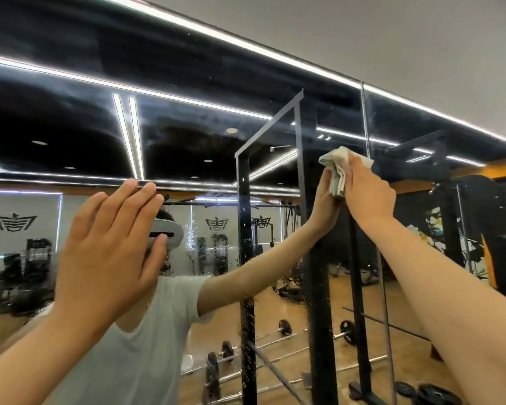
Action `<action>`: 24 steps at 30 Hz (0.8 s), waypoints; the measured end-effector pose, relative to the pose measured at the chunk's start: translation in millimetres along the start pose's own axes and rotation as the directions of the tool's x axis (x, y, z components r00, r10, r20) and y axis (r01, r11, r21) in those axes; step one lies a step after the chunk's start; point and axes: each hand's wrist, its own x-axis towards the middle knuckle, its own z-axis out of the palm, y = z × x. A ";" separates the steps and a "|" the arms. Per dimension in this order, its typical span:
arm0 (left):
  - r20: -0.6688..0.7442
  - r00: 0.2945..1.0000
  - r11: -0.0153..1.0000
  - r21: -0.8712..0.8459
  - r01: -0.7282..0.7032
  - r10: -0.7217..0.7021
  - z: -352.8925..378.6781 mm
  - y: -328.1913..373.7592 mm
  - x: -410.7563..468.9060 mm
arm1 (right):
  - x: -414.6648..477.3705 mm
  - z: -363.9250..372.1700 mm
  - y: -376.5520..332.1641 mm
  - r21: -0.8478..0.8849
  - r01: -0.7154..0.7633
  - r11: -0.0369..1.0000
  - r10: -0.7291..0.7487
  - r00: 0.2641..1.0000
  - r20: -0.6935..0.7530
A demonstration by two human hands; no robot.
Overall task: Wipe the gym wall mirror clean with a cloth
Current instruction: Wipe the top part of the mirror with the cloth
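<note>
You are pressing the cloth [338, 168] against the mirror [187, 135] with your right hand [368, 194]. It is working high up, just beside the vertical seam [365, 124] between 2 panels. That hand is gripping the bunched cloth, holding the wad between palm and glass. Your left hand [108, 249] is hanging in front of the glass lower down, well apart from the cloth. Its fingers [132, 200] are lying straight and close together, holding nothing. Whether they are touching the glass, I cannot tell.

Hazy smears [70, 92] are showing across the dark upper glass, and droplets [211, 247] are clinging lower down, so much of the job is probably lying ahead of you.

For this stroke, I am suggesting you flatten the wad so more cloth is meeting the glass. Try working in overlapping passes from the top edge downward, so that runs are falling onto glass you are not yet finishing. Along the seam, try wiping parallel to it, since a crossing stroke is likely pushing dirt into the gap. If the left hand is bracing on the glass, it is likely leaving prints, so wipe that patch as well.
</note>
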 end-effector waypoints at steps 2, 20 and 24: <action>-0.008 1.000 1.000 -0.004 -0.003 0.003 0.3 0.1 -0.2 | 4.3 0.1 5.6 -0.022 -0.033 0.999 0.033 0.999 0.017; 0.011 1.000 0.999 -0.033 0.005 -0.005 1.8 0.0 -0.5 | 0.1 -3.3 28.0 -0.006 -0.090 0.996 0.090 0.987 0.135; 0.020 1.000 0.999 -0.042 0.011 -0.010 0.3 0.4 -0.6 | -27.0 1.8 43.1 0.028 -0.108 0.994 0.102 0.979 0.176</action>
